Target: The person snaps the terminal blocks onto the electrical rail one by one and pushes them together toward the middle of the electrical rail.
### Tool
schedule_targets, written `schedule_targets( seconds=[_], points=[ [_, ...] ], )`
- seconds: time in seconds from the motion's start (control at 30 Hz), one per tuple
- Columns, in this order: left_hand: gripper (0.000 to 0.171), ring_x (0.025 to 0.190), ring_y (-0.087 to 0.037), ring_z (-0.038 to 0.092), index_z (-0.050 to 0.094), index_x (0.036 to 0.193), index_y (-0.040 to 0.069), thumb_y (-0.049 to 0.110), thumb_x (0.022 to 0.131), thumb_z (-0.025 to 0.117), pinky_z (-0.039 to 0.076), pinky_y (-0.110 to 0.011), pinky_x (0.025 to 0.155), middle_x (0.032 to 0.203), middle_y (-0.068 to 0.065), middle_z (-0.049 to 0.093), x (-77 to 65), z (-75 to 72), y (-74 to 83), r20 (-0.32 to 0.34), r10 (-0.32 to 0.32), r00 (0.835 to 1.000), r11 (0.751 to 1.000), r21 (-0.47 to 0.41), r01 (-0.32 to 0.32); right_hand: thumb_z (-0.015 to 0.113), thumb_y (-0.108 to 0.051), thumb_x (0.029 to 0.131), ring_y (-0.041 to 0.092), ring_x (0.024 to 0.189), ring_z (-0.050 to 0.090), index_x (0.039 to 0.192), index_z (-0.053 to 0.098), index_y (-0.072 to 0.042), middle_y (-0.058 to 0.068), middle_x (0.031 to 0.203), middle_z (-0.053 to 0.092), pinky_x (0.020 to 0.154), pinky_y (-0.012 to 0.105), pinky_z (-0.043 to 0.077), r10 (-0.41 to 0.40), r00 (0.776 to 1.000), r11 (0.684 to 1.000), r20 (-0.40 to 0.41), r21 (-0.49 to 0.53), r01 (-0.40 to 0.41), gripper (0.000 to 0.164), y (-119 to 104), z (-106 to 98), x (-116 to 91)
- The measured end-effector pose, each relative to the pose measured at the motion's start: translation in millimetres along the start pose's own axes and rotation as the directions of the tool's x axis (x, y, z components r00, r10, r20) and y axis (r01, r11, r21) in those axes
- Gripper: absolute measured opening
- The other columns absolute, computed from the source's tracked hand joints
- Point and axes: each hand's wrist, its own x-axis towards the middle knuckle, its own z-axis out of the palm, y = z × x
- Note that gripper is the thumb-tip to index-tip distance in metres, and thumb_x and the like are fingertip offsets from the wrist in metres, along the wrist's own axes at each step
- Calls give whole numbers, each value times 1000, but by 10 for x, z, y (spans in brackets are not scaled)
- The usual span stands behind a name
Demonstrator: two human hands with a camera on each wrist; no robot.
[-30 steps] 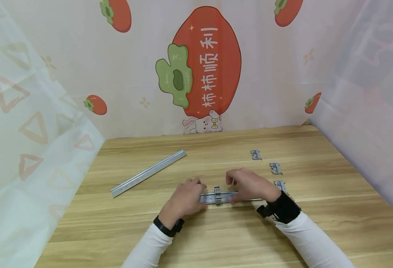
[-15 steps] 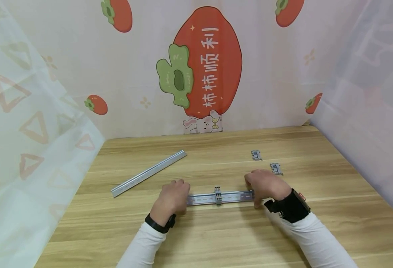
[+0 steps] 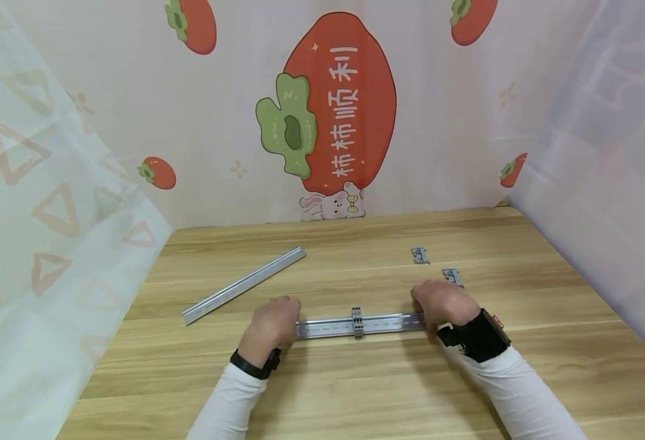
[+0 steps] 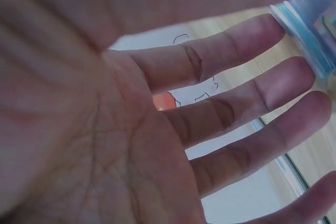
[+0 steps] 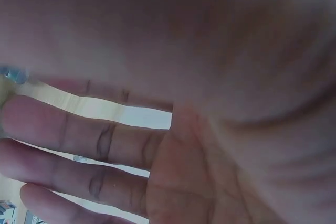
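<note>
A silvery slotted DIN rail (image 3: 391,323) lies left to right on the wooden table, with a small cluster of grey terminal blocks (image 3: 358,322) standing upright on it near its middle. My left hand (image 3: 272,327) pinches the rail's left end; in the left wrist view the rail end (image 4: 304,38) sits by the index fingertip, partly behind the thumb. At the opposite end my right hand (image 3: 444,304) pinches the rail, its thumb in front and fingers behind. The right wrist view shows just a sliver of the rail (image 5: 17,74), the rest covered by the hand.
A second DIN rail (image 3: 244,285) lies slanted at the back left. Two loose grey terminal blocks, one farther back (image 3: 420,255) and one nearer (image 3: 452,277), lie flat beyond my right hand. A patterned cloth (image 3: 223,110) hangs behind the table (image 3: 355,391).
My hands have moved apart along the rail, the left one leftward and the right one rightward, to its two ends. The rail and its terminal blocks have stayed nearly in place.
</note>
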Motion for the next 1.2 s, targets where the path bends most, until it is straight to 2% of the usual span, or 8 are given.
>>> schedule_targets(
  seconds=[0.3,0.63,0.83,1.03,1.2],
  points=[
    [26,76,-22,56,66,97,4,-4,75,80,52,-40,66,90,-10,63,-4,-14,-43,26,-66,997,997,47,65,97,1,51,18,69,49,81,57,-10,-1,75,55,61,31,42,5,1000,1000,0,-2,-5,51,23,21,25],
    [21,71,-22,53,61,87,6,-7,77,74,47,-38,61,81,-7,58,5,-17,-83,45,-68,997,998,4,68,89,10,56,18,69,52,80,60,-10,-1,76,58,60,33,46,9,1000,1000,-2,-1,-9,43,45,45,50],
    [19,77,-22,57,63,93,3,-5,79,73,51,-42,67,89,-10,62,35,-1,-148,10,-59,998,998,-15,60,82,10,66,19,75,53,91,62,-7,2,85,60,66,37,48,-24,997,1000,-71,-16,23,36,92,69,96],
    [16,78,-23,57,66,90,4,-5,79,72,51,-41,66,89,-9,61,89,31,-221,-50,-49,998,998,-51,46,76,11,72,19,74,52,89,64,-6,3,85,60,64,36,47,-58,986,998,-155,-28,54,27,123,91,148],
    [19,82,-26,59,67,96,2,-6,79,70,52,-44,68,95,-11,61,150,58,-289,-102,-46,994,996,-82,38,72,10,75,20,74,52,91,65,-5,3,85,57,64,36,45,-60,978,998,-202,-22,57,23,150,110,206]
  ],
)
